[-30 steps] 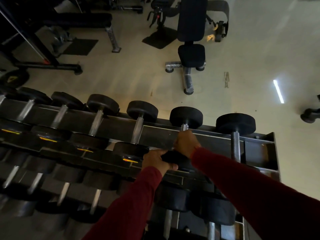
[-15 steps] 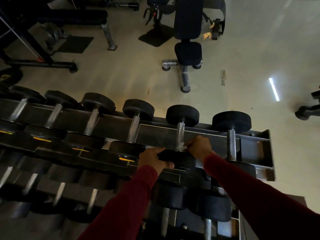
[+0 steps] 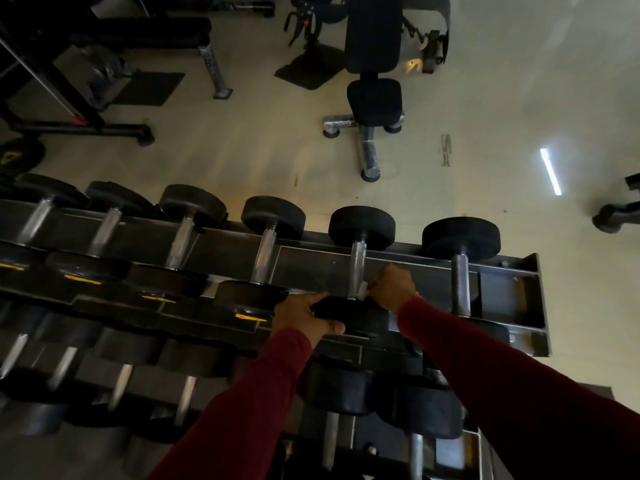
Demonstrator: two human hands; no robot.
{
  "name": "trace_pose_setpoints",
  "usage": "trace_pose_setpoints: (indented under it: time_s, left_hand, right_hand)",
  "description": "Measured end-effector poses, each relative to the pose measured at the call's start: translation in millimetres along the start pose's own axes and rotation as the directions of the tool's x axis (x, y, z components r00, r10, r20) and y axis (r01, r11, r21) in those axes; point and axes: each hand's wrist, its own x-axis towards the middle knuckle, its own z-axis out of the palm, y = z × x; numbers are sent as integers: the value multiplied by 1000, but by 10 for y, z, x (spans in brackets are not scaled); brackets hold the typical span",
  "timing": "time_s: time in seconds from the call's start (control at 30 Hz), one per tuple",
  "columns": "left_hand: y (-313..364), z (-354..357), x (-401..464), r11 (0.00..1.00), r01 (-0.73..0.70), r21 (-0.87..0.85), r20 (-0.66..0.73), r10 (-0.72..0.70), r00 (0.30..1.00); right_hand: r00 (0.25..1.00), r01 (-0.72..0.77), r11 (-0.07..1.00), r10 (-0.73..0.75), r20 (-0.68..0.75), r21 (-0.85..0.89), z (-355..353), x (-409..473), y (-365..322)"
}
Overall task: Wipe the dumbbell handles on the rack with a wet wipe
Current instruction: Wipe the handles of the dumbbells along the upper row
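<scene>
On the rack (image 3: 408, 271) — right hand (image 3: 393, 286) fingers pinching a crumpled white wipe (image 3: 363, 289) against a knurled steel handle (image 3: 357, 268); left hand (image 3: 304, 318) fingers round its black head (image 3: 353, 318).

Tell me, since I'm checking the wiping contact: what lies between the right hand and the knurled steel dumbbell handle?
A small white wet wipe, pinched by the right hand against the handle, in the head view.
</scene>
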Motion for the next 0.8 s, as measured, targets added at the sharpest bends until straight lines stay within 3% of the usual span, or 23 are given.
trace_pose_setpoints:
  time_s: [0.27, 0.4, 0.5, 0.63, 0.7, 0.8]
  left_hand:
    - [-18, 0, 12, 1000, -7, 25, 7, 6, 1000]
    - [-23, 9, 14, 1000, -5, 26, 2, 5, 1000]
    - [-34, 32, 18, 1000, -3, 24, -11, 3, 1000]
    - [-52, 40, 43, 1000, -11, 26, -19, 11, 1000]
    - [-53, 40, 50, 999, -21, 28, -16, 21, 1000]
    - [-72, 46, 57, 999, -26, 22, -23, 27, 999]
  right_hand:
    - [999, -41, 990, 39, 21, 133, -113, -78, 12]
    - [995, -20, 969, 42, -86, 246, -33, -144, -97]
    - [974, -16, 895, 115, -195, 447, -52, -197, -215]
    - [906, -25, 832, 253, -339, 554, -192, -135, -421]
    - [866, -53, 769, 353, -354, 637, -256, -83, -506]
    - [824, -121, 618, 499, -269, 777, -336, -14, -568]
